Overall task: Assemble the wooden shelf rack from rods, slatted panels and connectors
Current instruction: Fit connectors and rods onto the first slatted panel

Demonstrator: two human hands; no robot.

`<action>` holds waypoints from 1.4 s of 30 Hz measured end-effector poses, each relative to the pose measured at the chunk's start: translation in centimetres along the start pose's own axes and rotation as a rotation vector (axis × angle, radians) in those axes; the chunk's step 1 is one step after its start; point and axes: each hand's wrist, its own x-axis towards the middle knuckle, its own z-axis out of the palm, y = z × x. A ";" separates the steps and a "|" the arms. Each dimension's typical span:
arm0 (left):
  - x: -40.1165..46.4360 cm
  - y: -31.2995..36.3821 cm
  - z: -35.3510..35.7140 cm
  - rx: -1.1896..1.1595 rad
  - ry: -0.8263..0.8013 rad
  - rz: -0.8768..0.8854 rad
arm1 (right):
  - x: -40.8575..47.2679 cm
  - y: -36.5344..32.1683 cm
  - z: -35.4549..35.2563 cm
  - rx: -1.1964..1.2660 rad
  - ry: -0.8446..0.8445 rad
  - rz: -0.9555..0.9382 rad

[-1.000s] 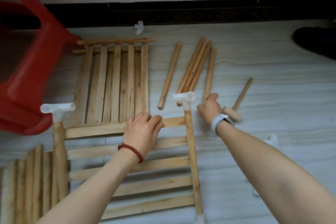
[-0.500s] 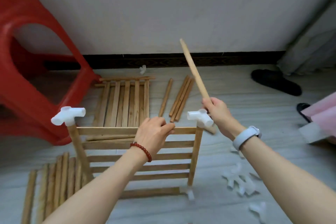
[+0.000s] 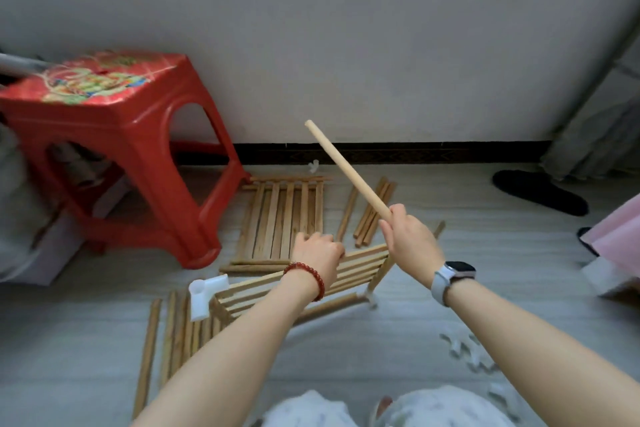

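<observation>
1. A red plastic stool is seen at the far left, standing on the pale floor near a grey wall.
2. Loose wooden slats are laid on the floor at the lower left, in front of the stool.
3. A white plastic connector is fitted on the near left corner of a slatted frame, which is tilted up off the floor.
4. The top rail of that frame is gripped by the left hand, its fingers curled over the wood; a red bead bracelet is worn on the wrist.
5. A second slatted panel is laid flat on the floor behind the frame, close to the stool's leg.
6. A few spare rods are laid together on the floor to the right of that panel.
7. A long wooden rod is held in the closed right hand, slanting up and to the left above the frame's right end; a watch is worn on this wrist.
8. Small white connectors are scattered on the floor at the lower right, blurred.
9. A black slipper is seen at the far right.
</observation>
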 end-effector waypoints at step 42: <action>-9.4 -12.6 -0.6 -1.102 0.477 -0.674 | 0.0 -7.9 2.8 -0.318 -0.224 -0.578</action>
